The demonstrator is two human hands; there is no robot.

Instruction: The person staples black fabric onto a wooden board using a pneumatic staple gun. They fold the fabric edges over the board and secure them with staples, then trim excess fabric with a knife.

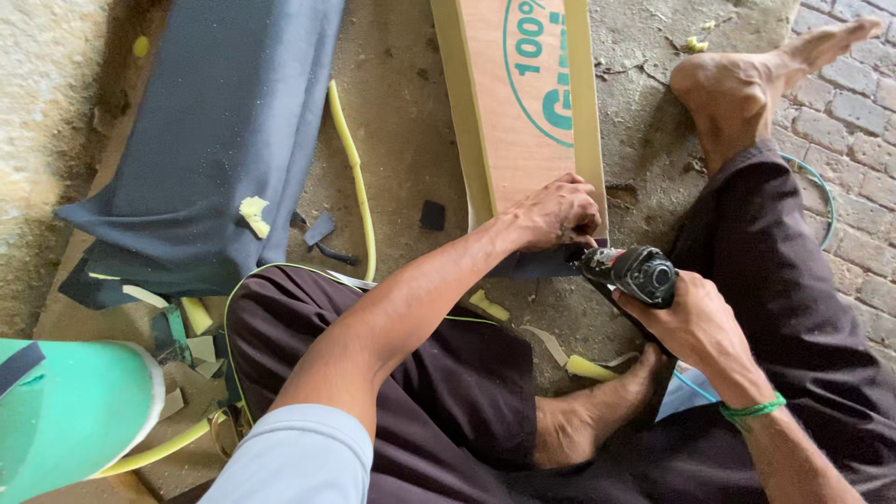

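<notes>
My left hand (553,214) presses down on the near end of a long plywood panel (519,103) with pale foam edges, its fingers pinching dark fabric (537,265) wrapped over that end. My right hand (695,322) grips a black power tool (635,272) whose nose points at the fabric just beside my left fingers. A green band circles my right wrist. I sit on the ground with my legs crossed around the panel.
A dark grey upholstered cushion (219,121) lies at the left, a yellow foam strip (356,168) beside it. Foam and fabric scraps (191,327) litter the dirt floor. A green object (65,411) sits at lower left. Brick paving (859,121) lies at the right.
</notes>
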